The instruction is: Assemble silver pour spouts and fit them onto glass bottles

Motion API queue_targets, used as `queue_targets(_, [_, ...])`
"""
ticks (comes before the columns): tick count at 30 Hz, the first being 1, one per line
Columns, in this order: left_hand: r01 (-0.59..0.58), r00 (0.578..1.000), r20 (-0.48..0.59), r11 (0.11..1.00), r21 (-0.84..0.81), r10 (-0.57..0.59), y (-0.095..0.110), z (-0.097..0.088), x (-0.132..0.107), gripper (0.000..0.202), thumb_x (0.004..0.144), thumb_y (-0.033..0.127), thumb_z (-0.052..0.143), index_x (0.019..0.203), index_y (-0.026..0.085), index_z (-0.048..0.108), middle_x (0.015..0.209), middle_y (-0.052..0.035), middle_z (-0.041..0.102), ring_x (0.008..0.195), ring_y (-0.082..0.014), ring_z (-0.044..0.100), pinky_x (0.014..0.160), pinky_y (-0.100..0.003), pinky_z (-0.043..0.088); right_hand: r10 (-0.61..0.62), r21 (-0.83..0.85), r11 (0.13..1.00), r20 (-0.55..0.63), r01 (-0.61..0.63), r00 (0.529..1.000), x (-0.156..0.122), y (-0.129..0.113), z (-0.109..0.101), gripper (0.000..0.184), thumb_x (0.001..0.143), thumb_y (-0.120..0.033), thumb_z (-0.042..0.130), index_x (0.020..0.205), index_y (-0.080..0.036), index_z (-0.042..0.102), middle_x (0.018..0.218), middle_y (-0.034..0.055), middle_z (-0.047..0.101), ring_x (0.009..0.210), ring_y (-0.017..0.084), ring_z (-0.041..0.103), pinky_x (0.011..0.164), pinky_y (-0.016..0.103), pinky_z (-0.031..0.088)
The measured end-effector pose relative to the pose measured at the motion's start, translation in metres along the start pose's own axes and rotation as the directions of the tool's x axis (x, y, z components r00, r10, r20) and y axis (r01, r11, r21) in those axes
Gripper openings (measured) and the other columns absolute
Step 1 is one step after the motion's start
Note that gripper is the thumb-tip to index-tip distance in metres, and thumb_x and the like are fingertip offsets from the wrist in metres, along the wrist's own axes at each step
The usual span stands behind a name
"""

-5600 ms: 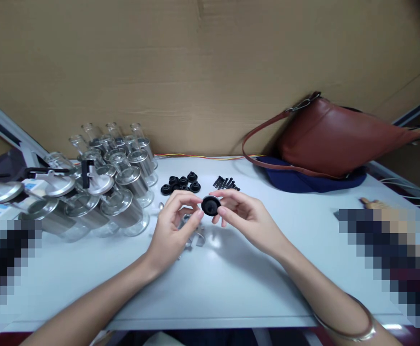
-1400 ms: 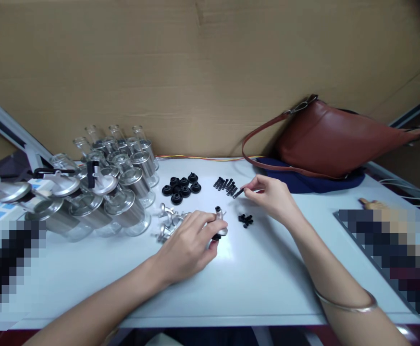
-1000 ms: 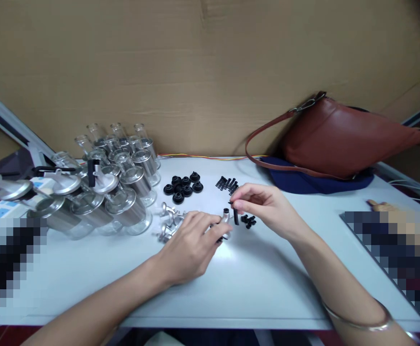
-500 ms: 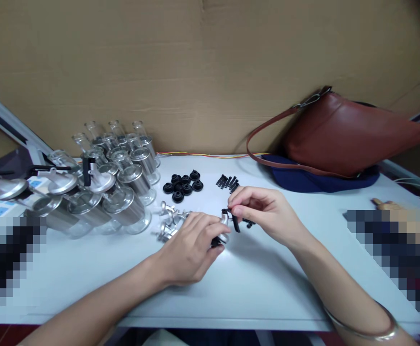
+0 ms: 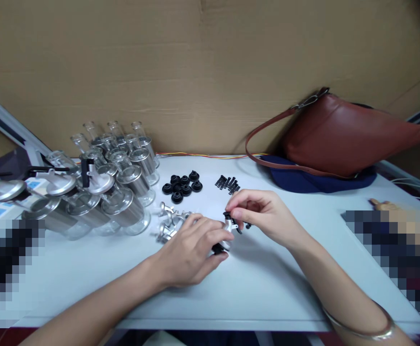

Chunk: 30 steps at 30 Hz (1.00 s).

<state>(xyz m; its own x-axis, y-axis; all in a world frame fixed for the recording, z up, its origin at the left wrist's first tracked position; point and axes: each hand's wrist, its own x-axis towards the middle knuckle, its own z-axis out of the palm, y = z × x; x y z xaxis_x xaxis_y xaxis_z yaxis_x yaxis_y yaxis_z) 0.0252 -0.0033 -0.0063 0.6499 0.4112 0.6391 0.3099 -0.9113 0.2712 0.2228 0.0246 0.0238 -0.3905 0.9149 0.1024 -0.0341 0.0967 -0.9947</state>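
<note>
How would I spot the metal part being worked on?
On the table, find the left hand's grip near the picture's centre. It holds the metal part. Unlike the silver parts lying left of it, this one has a black disc underneath.

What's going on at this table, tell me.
A person's left hand holds a metal spout with a black stopper at its base; the right hand pinches a slim black lever at the spout's top. Whether it is seated is hidden. More metal spouts lie nearby, loose black stoppers lie beyond, and glass bottles stand at left.
</note>
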Motion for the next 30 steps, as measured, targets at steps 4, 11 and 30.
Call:
queue_targets(4, [0.008, 1.000, -0.003, 0.999, 0.041, -0.008, 0.001, -0.002, 0.002, 0.017, 0.096, 0.024, 0.043, 0.112, 0.017, 0.042, 0.096, -0.0078, 0.066, 0.090, -0.0161, 0.062, 0.084, -0.032, 0.041, -0.004, -0.012, 1.000, 0.014, 0.004, 1.000, -0.001, -0.003, 0.000, 0.026, 0.073, -0.041, 0.076, 0.074, -0.017, 0.067, 0.060, -0.0005, 0.062, 0.045, 0.008, 0.052, 0.046, 0.022, 0.045])
queue_targets(11, [0.027, 0.999, -0.042, 0.997, 0.069, -0.024, 0.002, -0.004, 0.003, 0.023, 0.097, 0.026, 0.043, 0.117, 0.016, 0.040, 0.095, -0.0059, 0.069, 0.089, -0.0151, 0.064, 0.087, -0.034, 0.039, -0.024, -0.024, 0.999, 0.002, 0.024, 1.000, -0.001, 0.000, -0.002, 0.029, 0.072, -0.044, 0.077, 0.074, -0.017, 0.068, 0.062, 0.0016, 0.064, 0.049, 0.010, 0.055, 0.047, 0.023, 0.046])
queue_targets(30, [0.102, 0.986, -0.124, 0.992, -0.078, -0.111, 0.003, -0.006, -0.002, 0.030, 0.091, 0.025, 0.054, 0.119, 0.017, 0.045, 0.127, -0.0204, 0.051, 0.116, -0.0239, 0.057, 0.091, -0.039, 0.054, 0.026, 0.254, 0.965, 0.143, -0.062, 0.989, 0.001, 0.007, -0.011, 0.022, 0.067, -0.023, 0.083, 0.087, -0.020, 0.074, 0.073, 0.0003, 0.067, 0.062, 0.009, 0.063, 0.059, 0.021, 0.054])
